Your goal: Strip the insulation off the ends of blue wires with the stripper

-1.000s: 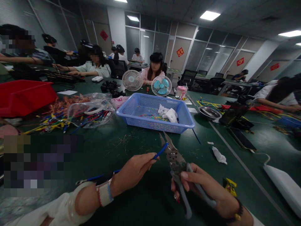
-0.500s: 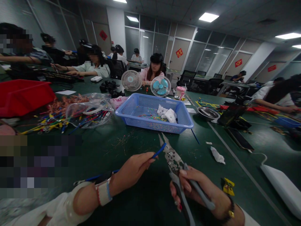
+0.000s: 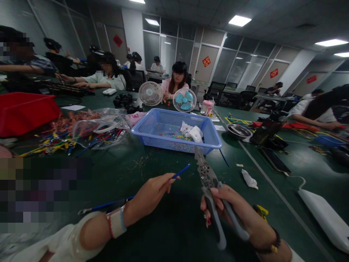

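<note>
OK, left hand point(image 3: 149, 196): grip closed, pinching blue wire point(image 3: 182, 171) in front of the basket, free tip out.
Right hand point(image 3: 240, 211): grip wrapped round the handles of the wire strippers point(image 3: 206, 173); jaws look closed, just beside the wire tip, apart from it.
Blue basket point(image 3: 174, 146): on counter point(image 3: 169, 236), coloured scraps point(image 3: 176, 136) inside.
Left of basket: clear bag point(image 3: 117, 120), red bin point(image 3: 24, 112).
Right of basket: metal bowl point(image 3: 240, 137).
Behind basket: white fan point(image 3: 150, 94), blue-bladed fan point(image 3: 185, 100).

Ceiling point(image 3: 191, 11): dark, with lit panels point(image 3: 240, 20) at upper centre and upper right. Glass partitions point(image 3: 152, 47) cross the top middle. Pale pillar point(image 3: 132, 36), upper left of centre. Doors point(image 3: 215, 54) bear red signs point(image 3: 206, 61). Black chairs point(image 3: 216, 89), right of centre. Green table point(image 3: 109, 178) spans the lower frame.
</note>
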Demonstrator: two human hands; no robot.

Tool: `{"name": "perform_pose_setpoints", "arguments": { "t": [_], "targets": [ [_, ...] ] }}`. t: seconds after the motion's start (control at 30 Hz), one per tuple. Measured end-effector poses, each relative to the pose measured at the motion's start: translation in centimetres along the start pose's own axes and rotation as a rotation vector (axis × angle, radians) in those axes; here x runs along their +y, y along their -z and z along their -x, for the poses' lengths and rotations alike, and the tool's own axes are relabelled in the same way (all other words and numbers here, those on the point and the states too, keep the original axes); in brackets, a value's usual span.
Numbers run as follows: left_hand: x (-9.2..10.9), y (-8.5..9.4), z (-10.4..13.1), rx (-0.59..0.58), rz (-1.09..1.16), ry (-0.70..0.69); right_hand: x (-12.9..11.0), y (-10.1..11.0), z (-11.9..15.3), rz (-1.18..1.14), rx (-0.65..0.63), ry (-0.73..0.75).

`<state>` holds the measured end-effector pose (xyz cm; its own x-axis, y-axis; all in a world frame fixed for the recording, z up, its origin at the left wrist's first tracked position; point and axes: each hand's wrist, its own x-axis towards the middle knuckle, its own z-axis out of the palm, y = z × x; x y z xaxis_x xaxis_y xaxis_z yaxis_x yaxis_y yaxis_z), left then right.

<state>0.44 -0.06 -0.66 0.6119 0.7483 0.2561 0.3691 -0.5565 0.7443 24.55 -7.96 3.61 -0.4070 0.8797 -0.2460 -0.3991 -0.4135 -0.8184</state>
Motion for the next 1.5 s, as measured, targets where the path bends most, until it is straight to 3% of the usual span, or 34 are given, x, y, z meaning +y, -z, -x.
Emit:
{"name": "perform_pose_setpoints", "arguments": {
  "t": [0.1, 0.17, 0.33, 0.53, 0.87, 1.27, 1.5],
  "targets": [
    [-0.2, 0.0, 0.0, -0.01, 0.007, 0.03, -0.3, 0.3, 0.3, 0.204, 0.085, 0.044],
    [-0.1, 0.1, 0.0, -0.013, 0.013, 0.044, -0.5, 0.8, 0.4, 0.477, 0.172, 0.102],
    [0.3, 0.3, 0.0, -0.026, 0.029, 0.05, -0.8, 2.9, 0.0, 1.304, 0.432, 0.494],
    [0.6, 0.5, 0.1, -0.07, 0.036, 0.056, -1.3, 5.4, -0.7, 1.723, 0.487, 0.821],
    [0.5, 0.4, 0.3, -0.108, 0.017, 0.033, -1.1, 6.1, -1.1, 1.885, 0.46, 0.997],
    [0.6, 0.4, 0.4, -0.135, -0.063, -0.007, -0.8, 5.6, -1.2, 1.881, 0.526, 1.07],
    [0.7, 0.4, 0.4, -0.154, -0.133, -0.059, -1.1, 5.4, -1.0, 1.907, 0.478, 1.09]
  ]
}}
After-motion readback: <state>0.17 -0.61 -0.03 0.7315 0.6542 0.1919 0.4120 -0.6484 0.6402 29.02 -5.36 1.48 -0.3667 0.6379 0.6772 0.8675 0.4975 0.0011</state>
